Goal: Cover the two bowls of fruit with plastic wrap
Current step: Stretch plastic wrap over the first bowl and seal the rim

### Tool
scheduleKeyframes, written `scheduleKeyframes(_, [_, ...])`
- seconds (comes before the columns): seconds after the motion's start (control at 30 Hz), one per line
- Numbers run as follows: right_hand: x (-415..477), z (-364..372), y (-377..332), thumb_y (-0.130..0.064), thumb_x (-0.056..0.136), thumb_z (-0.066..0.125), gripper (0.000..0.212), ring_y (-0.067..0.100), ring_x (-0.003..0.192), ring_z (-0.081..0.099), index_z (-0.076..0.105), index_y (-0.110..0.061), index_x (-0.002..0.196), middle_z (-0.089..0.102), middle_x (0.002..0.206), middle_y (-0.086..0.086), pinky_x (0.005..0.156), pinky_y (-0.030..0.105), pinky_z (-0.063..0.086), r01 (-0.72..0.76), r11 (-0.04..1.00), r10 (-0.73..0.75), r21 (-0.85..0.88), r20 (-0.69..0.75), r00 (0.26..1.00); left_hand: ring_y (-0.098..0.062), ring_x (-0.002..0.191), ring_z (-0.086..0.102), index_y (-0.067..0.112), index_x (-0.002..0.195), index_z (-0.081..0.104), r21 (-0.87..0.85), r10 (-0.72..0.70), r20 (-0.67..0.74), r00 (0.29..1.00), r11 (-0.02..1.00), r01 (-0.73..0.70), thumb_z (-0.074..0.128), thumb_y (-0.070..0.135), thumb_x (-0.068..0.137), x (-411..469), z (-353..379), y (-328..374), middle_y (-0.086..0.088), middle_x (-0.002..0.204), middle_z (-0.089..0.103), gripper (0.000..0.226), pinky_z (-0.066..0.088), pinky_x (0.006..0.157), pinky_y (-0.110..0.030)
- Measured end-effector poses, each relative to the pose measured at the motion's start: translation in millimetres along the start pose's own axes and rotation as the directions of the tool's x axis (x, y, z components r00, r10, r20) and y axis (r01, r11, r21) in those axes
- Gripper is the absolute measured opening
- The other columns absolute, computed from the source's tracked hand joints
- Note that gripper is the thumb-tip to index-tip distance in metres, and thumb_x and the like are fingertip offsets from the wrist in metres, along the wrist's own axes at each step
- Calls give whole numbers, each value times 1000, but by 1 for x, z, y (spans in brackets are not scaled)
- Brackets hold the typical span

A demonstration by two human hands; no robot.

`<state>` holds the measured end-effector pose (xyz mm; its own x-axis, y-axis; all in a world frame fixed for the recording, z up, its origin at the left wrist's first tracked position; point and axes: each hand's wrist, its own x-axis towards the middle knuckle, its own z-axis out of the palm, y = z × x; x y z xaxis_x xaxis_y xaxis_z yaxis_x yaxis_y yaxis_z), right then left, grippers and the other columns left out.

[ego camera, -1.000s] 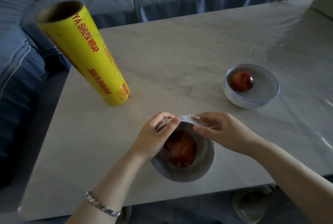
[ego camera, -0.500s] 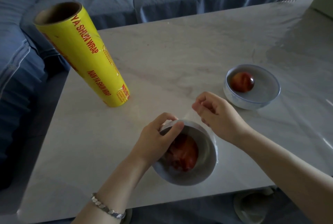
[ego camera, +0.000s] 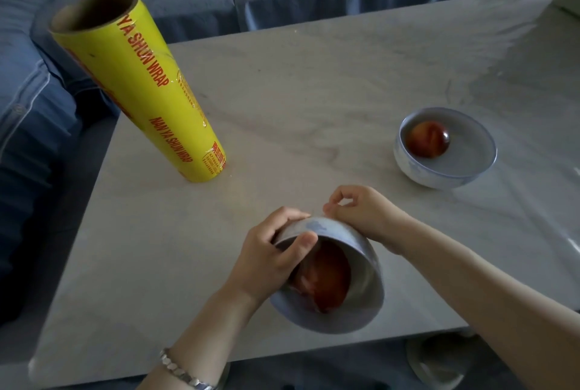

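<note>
Item one, at ten o'clock on our table point(ego camera: 314, 91): a yellow plastic wrap roll point(ego camera: 147, 91), standing on end and leaning in the wide view, well apart from both bowls.

Item two, at six o'clock: our near bowl point(ego camera: 351, 267), tipped toward us with a red fruit point(ego camera: 326, 276) inside. Our left hand point(ego camera: 270, 261) clamps its far-left rim, thumb over the lip and fingers curled behind the wall. A film appears to lie over the mouth, though we cannot tell how far it reaches.

Item three, just beyond that rim at twelve o'clock of the bowl: our right hand point(ego camera: 364, 211), thumb and forefinger pinched together, seemingly on a thin edge of film too faint to confirm.

Item four, at three o'clock: the far bowl point(ego camera: 445, 151), upright, holding one red fruit, its mouth glossy as if already covered.

Handling note, as we judge it: keep the left hand steady as an anchor, draw the pinched edge taut and down over the outer wall, then smooth it against the ceramic so it clings without wrinkles.
</note>
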<state>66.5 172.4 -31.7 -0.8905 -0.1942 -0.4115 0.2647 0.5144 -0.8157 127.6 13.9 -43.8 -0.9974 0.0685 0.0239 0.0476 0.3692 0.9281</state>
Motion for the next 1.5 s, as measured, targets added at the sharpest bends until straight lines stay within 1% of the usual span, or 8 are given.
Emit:
scheduleKeyframes(0.17, [-2,-14,11,-24,79,68,17,11,54,45,65,-14,66,54,59,3,47,17,38,-102,993,109,-51,165,980,15,96,57,44,93,59,1,5,83,997,1000,-5,54,54,68,0,-1,4,39,99,62,28,37,80,-1])
scheduleKeyframes(0.33, [-5,-30,29,-7,74,70,12,1,34,44,68,-14,65,57,50,2,41,11,37,-6,989,5,-146,-6,1000,12,107,55,47,100,61,-37,-26,183,983,999,33,48,56,72,3,-5,8,38,107,60,31,36,88,-3])
scheduleKeyframes(0.43, [-23,-42,15,-20,80,68,9,0,50,56,71,-18,71,68,60,-5,56,13,46,158,987,-150,17,-222,963,11,103,57,46,97,60,-17,-30,179,983,999,33,48,56,72,6,-3,8,36,105,62,29,40,88,-7])
scheduleKeyframes(0.63, [-60,-24,-7,-54,80,47,40,-14,108,51,64,-36,112,61,110,-30,91,4,38,337,924,-318,-182,125,940,12,92,59,47,88,57,25,5,140,990,1000,-8,50,57,71,11,1,8,33,89,65,21,43,79,-7])
scheduleKeyframes(0.97, [-23,-12,-9,-47,82,59,34,2,105,59,66,-29,109,66,110,-16,99,29,45,263,950,-235,-168,169,957,6,88,63,40,81,67,-89,-62,-6,998,994,61,52,49,77,11,-1,-3,26,87,70,18,44,78,-8])
scheduleKeyframes(1.13, [-33,-15,11,-57,69,64,49,10,101,65,67,-27,107,71,106,-4,90,26,52,156,978,-184,139,222,957,2,91,62,27,90,66,-151,-119,6,993,981,119,49,57,72,2,-6,-8,16,89,71,40,46,80,-12])
scheduleKeyframes(1.3, [-49,-16,29,-35,79,64,35,3,95,67,65,-21,112,73,102,-9,75,13,50,110,930,-179,352,170,969,-3,90,62,29,95,62,-117,-169,88,982,977,178,44,52,74,10,-18,-12,9,93,68,36,47,80,-18])
scheduleKeyframes(1.5, [-47,-10,18,-32,78,56,36,0,92,66,66,-20,111,73,100,-11,76,11,50,146,925,-200,350,124,972,-2,87,63,22,90,68,-91,-259,261,930,952,291,46,59,71,26,-29,5,4,93,71,48,47,81,-20])
